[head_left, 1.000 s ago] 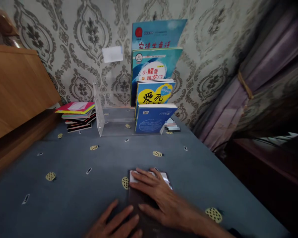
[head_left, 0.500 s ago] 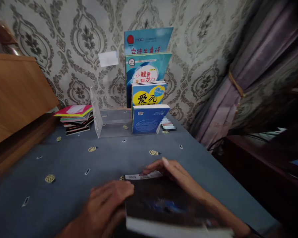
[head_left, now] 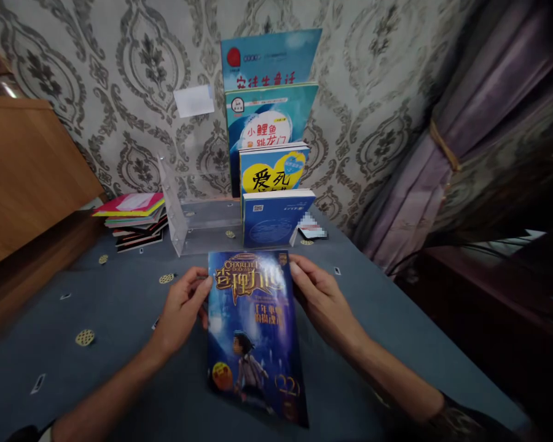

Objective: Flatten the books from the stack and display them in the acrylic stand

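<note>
A blue book (head_left: 253, 319) with gold lettering and a drawn figure on its front cover is held up between my hands, tilted towards me. My left hand (head_left: 187, 304) grips its upper left edge, thumb on the front and fingers behind. On the opposite side, my right hand (head_left: 320, 294) is closed on the upper right edge, with its fingers partly hidden behind the cover. Just beyond stands a clear acrylic rack (head_left: 172, 205). Several books lean upright in its right part, a dark blue book (head_left: 271, 224) foremost and a yellow-and-blue book (head_left: 273, 175) behind it.
At the back left lies a stack of books (head_left: 133, 221) with a pink one on top, beside a wooden cabinet (head_left: 32, 178). A patterned blue cloth (head_left: 115, 356) covers the table. A tied purple curtain (head_left: 410, 184) hangs at the right.
A dark book face lay low before me; now a blue front cover faces me, held upright nearer the rack. Both hands have moved forward and grip its sides.
</note>
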`<state>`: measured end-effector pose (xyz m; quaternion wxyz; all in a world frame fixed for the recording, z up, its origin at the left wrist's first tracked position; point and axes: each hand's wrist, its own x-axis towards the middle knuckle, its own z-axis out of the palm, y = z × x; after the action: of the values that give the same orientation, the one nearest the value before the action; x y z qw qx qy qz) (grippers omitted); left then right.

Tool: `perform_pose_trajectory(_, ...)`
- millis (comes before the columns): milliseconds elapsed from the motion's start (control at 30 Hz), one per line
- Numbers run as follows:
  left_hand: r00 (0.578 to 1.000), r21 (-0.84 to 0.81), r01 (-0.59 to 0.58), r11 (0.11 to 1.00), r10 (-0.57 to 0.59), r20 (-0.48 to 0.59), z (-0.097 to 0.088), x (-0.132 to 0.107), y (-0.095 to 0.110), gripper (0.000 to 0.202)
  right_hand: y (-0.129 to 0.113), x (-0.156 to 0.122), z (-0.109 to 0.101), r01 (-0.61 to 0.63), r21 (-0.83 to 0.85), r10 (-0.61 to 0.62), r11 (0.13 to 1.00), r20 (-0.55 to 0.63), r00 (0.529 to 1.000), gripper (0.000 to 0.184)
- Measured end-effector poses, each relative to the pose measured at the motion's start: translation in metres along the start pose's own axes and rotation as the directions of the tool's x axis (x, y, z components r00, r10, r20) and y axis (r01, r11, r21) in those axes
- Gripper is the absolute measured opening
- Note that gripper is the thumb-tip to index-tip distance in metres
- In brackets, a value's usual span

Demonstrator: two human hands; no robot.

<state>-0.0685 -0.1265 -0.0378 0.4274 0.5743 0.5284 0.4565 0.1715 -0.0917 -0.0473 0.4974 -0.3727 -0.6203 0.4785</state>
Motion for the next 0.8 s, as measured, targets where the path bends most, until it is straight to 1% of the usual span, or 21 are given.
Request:
perform_pose_trajectory(33,0.999,0.065,0.023,0.998,-0.024,0.026,-0.004,0.0,-0.009,0.036,0.011,0.005,-0.001,-0.006,-0.042,0.006,0.999,-0.003,1.0,0.04)
perform_pose_trajectory(100,0.999,0.287,0.004,0.958,-0.016,0.039,-0.012,-0.001,-0.025,0.028,0.034,0.012,-0.002,-0.013,-0.166,0.011,0.986,-0.012,1.0,0.039)
perform_pose_trajectory(167,0.998,0.523,-0.065,0.85,0.044,0.052,-0.019,-0.003,-0.036,0.019,0.052,0.013,-0.002,-0.024,-0.304,0.026,0.952,0.002,1.0,0.035)
perform_pose_trajectory(233,0.99,0.656,-0.144,0.741,0.108,0.095,-0.023,-0.006,-0.041,0.015,0.06,0.01,0.0,0.006,-0.422,0.005,0.906,0.025,1.0,0.033)
perform_pose_trajectory(300,0.973,0.692,-0.232,0.684,0.169,0.158,-0.023,-0.006,-0.043,0.017,0.06,0.007,0.001,0.048,-0.494,-0.028,0.868,0.049,0.998,0.033)
perform_pose_trajectory(367,0.953,0.695,-0.302,0.652,0.222,0.206,-0.022,-0.006,-0.044,0.023,0.056,0.005,0.003,0.072,-0.521,-0.043,0.85,0.066,0.997,0.034)
perform_pose_trajectory(433,0.943,0.708,-0.332,0.623,0.234,0.236,-0.021,-0.005,-0.047,0.031,0.054,0.006,0.004,0.094,-0.524,-0.058,0.846,0.085,0.995,0.033)
perform_pose_trajectory(533,0.948,0.754,-0.319,0.574,0.207,0.244,-0.021,-0.004,-0.053,0.038,0.056,0.01,0.005,0.116,-0.515,-0.069,0.849,0.111,0.991,0.031)
perform_pose_trajectory(633,0.956,0.783,-0.291,0.55,0.189,0.222,-0.023,-0.003,-0.058,0.04,0.059,0.015,0.008,0.104,-0.517,-0.047,0.849,0.122,0.991,0.031)
perform_pose_trajectory(800,0.949,0.797,-0.306,0.52,0.233,0.212,-0.023,-0.001,-0.06,0.041,0.059,0.017,0.01,0.089,-0.494,-0.037,0.865,0.115,0.993,0.033)
